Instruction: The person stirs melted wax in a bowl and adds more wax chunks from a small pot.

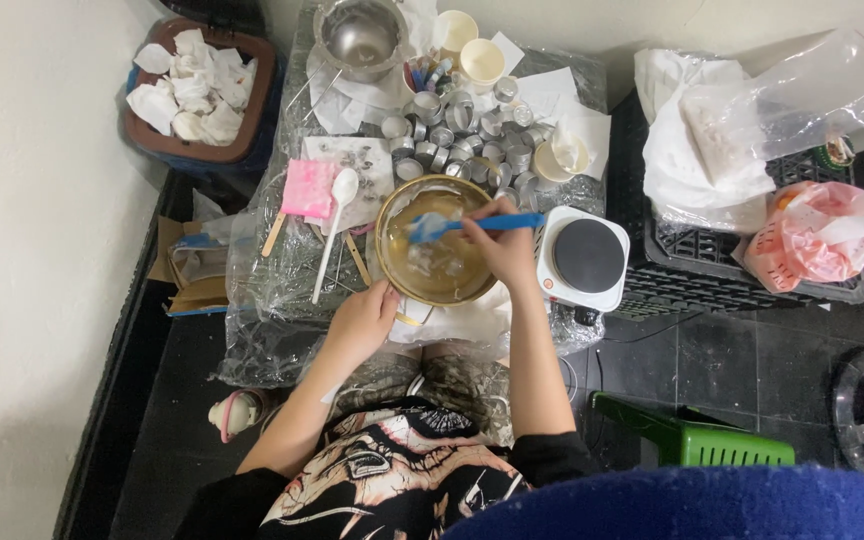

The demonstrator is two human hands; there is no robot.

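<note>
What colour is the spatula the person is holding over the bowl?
Blue. The spatula, held in the right hand, shows clearly in the head view.

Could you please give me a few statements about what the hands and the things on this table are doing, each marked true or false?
1. The right hand holds a blue spatula over the brass bowl. True.
2. The left hand holds the white spoon. False: it grips the bowl's rim; the spoon lies free.
3. A pot stands on the hot plate. False: its top is bare.
4. Small metal cups cluster behind the bowl. True.
</note>
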